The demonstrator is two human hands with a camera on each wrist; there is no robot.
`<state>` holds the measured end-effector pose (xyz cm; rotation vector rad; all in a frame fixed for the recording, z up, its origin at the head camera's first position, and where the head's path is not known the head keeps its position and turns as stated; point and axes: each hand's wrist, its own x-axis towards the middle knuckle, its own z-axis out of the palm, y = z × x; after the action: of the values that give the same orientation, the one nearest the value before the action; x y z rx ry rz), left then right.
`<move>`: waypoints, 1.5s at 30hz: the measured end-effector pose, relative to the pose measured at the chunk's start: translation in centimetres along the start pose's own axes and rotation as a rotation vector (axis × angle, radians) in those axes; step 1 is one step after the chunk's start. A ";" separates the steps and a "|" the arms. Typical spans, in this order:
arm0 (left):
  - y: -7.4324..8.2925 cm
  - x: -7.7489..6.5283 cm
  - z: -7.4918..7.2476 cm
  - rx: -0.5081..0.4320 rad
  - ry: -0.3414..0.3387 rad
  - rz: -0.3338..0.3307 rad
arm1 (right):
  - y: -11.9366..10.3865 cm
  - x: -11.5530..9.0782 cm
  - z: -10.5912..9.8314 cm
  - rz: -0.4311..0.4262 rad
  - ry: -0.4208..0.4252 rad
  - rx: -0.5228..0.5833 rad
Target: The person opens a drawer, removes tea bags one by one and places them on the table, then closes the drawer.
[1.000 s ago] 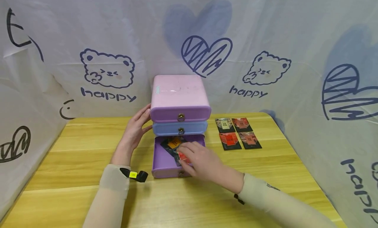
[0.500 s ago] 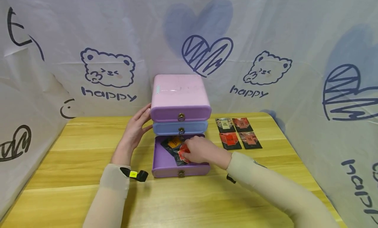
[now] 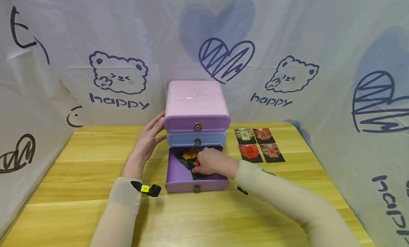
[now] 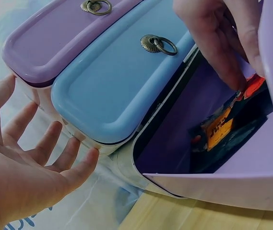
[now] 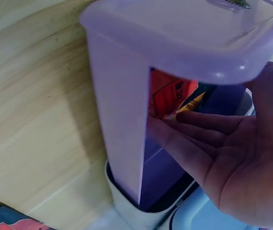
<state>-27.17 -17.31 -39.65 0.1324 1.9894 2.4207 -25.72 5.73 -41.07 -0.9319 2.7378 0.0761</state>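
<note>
A small chest (image 3: 198, 97) has its bottom purple drawer (image 3: 179, 174) pulled out. My left hand (image 3: 145, 142) rests by the chest's left side, fingers spread and loosely bent. In the left wrist view its fingertips sit right at the edges of the upper drawers. My right hand (image 3: 212, 161) reaches into the open drawer and pinches a red-and-black packet (image 5: 170, 96) between thumb and fingers. The hand covers much of that packet from above. An orange-labelled black packet (image 3: 188, 154) lies farther back in the drawer, partly overlapped by the red one.
Right of the chest several flat packets (image 3: 250, 152) lie in two rows. The blue middle drawer (image 3: 185, 138) and purple top drawer (image 3: 179, 124) are closed, each with a ring pull. A printed cloth (image 3: 172, 33) hangs behind the wooden table (image 3: 179, 218).
My right hand has moved left and farther into the drawer after shifting back and right, and now covers more of the red packet. The left hand stays at the chest's side.
</note>
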 end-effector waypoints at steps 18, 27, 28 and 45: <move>0.1 0.0 0.0 -0.007 -0.028 0.014 | -2.0 0.5 0.9 0.056 -0.012 -0.134; 0.0 0.0 0.1 0.004 -0.014 0.016 | -1.7 0.4 0.8 0.103 -0.061 -0.093; 0.0 0.0 0.1 0.007 -0.010 0.016 | -1.6 0.4 0.8 0.108 -0.066 -0.088; 0.0 0.0 0.1 0.013 -0.004 0.008 | -0.3 -0.2 0.7 0.038 0.127 -0.075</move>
<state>-27.19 -17.23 -39.68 0.1460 2.0069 2.4112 -25.21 5.68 -41.70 -0.9340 2.8885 0.1317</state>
